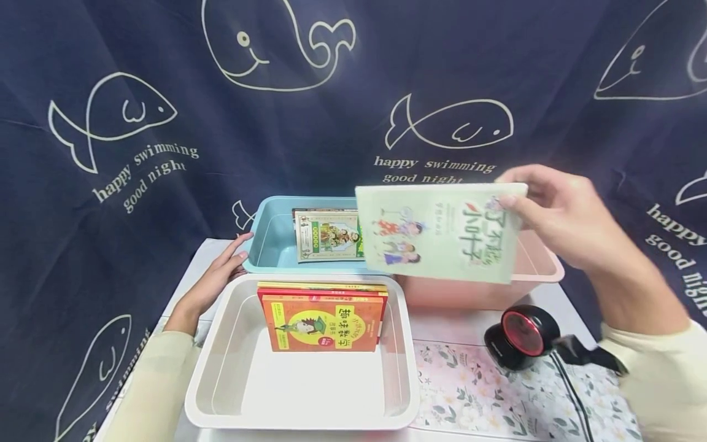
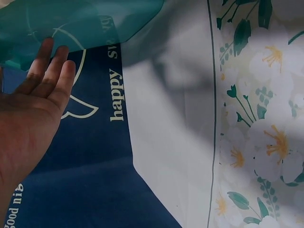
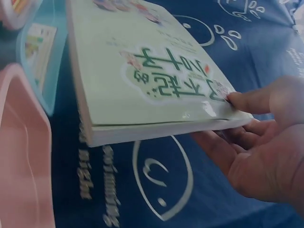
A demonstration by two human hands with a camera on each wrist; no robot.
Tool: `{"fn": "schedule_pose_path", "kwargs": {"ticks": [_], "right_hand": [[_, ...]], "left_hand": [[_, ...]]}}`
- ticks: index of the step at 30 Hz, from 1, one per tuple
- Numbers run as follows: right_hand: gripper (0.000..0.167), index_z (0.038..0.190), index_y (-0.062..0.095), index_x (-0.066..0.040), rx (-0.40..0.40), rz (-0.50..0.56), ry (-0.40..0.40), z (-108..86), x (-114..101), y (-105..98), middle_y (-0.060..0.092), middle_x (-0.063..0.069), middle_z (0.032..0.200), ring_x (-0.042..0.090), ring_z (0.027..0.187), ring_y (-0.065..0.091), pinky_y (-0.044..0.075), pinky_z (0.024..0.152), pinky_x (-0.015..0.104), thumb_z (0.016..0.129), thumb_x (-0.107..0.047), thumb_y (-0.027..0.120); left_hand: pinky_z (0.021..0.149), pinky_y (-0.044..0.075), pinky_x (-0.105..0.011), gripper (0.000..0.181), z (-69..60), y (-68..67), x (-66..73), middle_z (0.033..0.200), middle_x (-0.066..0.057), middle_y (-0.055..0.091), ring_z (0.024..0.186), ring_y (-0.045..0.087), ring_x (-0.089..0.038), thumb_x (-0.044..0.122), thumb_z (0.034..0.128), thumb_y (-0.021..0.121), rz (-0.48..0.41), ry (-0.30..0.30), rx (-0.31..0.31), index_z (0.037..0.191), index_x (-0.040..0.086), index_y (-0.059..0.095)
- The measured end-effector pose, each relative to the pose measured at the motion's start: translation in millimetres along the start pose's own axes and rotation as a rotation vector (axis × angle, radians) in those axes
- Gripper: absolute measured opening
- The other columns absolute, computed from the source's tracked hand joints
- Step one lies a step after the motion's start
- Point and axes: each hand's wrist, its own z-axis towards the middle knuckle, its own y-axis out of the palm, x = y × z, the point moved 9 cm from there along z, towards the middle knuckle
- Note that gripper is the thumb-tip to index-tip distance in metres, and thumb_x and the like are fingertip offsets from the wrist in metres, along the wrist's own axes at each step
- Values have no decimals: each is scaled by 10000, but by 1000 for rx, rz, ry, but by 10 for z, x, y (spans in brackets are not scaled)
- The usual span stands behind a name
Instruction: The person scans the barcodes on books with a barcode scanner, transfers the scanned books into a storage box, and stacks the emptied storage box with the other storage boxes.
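Observation:
A pale green book with cartoon children on its cover is gripped at its right end by my right hand. In the right wrist view, the thumb lies on the cover of the book and the fingers are beneath it. It is held in the air over the blue bin and the pink bin, hiding part of both. My left hand touches the blue bin's left end with its fingers extended. Inside that bin lie some books, partly covered by the green one.
Nearest me is a white bin with several upright books, an orange book in front. A black device with a red ring and its cable sit on the floral tablecloth. A dark blue fish-print curtain hangs behind.

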Motion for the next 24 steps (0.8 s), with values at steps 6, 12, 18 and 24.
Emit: {"fn": "schedule_pose_path", "kwargs": {"ticks": [6, 12, 18, 24], "right_hand": [[162, 1133, 668, -29, -32, 156, -30, 381, -142, 486, 729, -121, 886, 34, 783, 703, 608, 682, 251, 994, -112, 673], [158, 1142, 649, 17, -70, 250, -18, 742, -154, 1052, 741, 107, 1002, 81, 792, 687, 604, 655, 279, 999, -46, 625], [188, 1176, 621, 22, -114, 364, 59, 1001, -39, 1577, 668, 174, 1069, 128, 782, 682, 631, 700, 308, 991, -9, 603], [182, 1188, 606, -12, -150, 373, 158, 1165, 153, 2015, 638, 145, 1068, 173, 808, 670, 619, 736, 322, 1007, -17, 583]], "left_hand": [[734, 543, -226, 606, -9, 16, 32, 767, 34, 491, 721, 560, -87, 465, 1109, 396, -9, -2, -6, 1657, 335, 174], [747, 554, -233, 608, -12, -3, 3, 787, 5, 514, 743, 590, -95, 488, 1104, 393, 5, -12, 6, 1654, 348, 178], [724, 550, -240, 606, 10, -11, -47, 775, 9, 507, 707, 566, -87, 490, 1101, 401, 1, -7, 6, 1651, 345, 192], [736, 562, -243, 601, 19, 3, -39, 791, 6, 547, 730, 609, -85, 479, 1104, 399, -10, 7, 2, 1652, 339, 194]]}}
